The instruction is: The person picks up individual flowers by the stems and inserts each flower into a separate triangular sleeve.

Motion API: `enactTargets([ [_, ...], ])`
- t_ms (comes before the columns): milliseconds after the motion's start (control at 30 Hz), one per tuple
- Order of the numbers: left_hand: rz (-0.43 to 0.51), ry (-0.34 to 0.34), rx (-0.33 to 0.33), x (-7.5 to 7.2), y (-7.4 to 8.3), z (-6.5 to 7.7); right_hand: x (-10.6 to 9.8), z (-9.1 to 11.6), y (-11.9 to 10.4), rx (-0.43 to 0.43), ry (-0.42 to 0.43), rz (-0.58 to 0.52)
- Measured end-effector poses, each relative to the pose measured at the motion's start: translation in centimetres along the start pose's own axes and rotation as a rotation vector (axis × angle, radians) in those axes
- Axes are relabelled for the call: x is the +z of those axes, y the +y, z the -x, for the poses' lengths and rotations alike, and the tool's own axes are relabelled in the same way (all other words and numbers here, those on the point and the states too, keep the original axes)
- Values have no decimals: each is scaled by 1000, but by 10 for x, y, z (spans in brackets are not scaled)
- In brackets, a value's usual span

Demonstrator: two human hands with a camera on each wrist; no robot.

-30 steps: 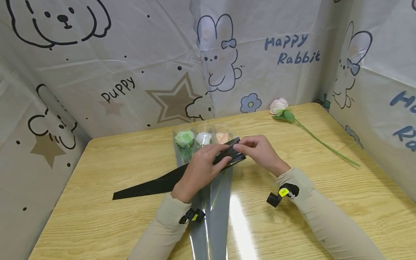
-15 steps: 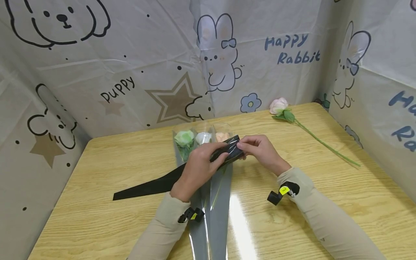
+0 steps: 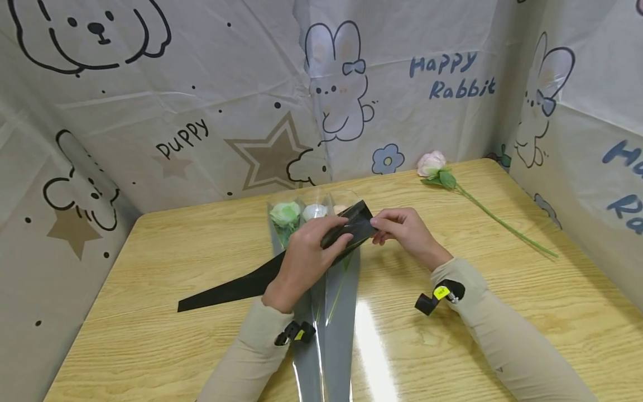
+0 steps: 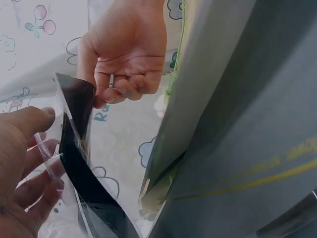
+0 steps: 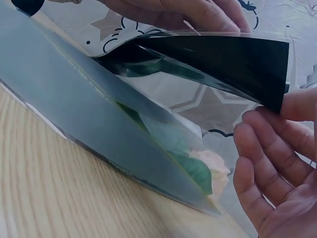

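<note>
A long black flower sleeve with a clear film face (image 3: 236,285) lies slantwise over several grey flower sleeves (image 3: 342,329). My left hand (image 3: 303,251) holds it near the wide end, thumb on one side and fingers on the other. My right hand (image 3: 404,230) pinches the wide end's corner between thumb and forefinger, its other fingers loosely curled. In the right wrist view the black sleeve's (image 5: 237,64) mouth gapes between the two hands. The grey sleeves hold a green rose (image 3: 285,214), a white rose (image 3: 315,213) and a peach rose (image 5: 213,166), partly hidden in the head view.
A single pale pink rose (image 3: 432,164) with a long green stem lies at the back right of the wooden table (image 3: 150,346). Printed cloth walls (image 3: 211,84) stand behind and at both sides.
The black sleeve's wide end has turned and lifted slightly, now showing a broader face and covering more of the peach rose. My right hand has shifted a little right with its corner.
</note>
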State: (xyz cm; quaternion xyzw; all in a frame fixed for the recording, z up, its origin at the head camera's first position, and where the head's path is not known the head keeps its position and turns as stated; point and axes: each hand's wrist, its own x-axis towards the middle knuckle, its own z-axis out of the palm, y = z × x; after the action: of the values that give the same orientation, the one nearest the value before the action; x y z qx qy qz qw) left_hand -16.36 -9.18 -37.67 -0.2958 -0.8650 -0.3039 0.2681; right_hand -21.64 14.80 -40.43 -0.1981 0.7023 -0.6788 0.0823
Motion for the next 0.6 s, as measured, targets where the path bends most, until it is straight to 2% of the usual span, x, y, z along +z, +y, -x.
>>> enactTargets([
  [200, 30, 10, 10, -1, -1, 1, -4, -1, 6, 39, 21, 24],
  [600, 14, 28, 12, 1, -2, 1, -9, -4, 15, 59, 16, 21],
])
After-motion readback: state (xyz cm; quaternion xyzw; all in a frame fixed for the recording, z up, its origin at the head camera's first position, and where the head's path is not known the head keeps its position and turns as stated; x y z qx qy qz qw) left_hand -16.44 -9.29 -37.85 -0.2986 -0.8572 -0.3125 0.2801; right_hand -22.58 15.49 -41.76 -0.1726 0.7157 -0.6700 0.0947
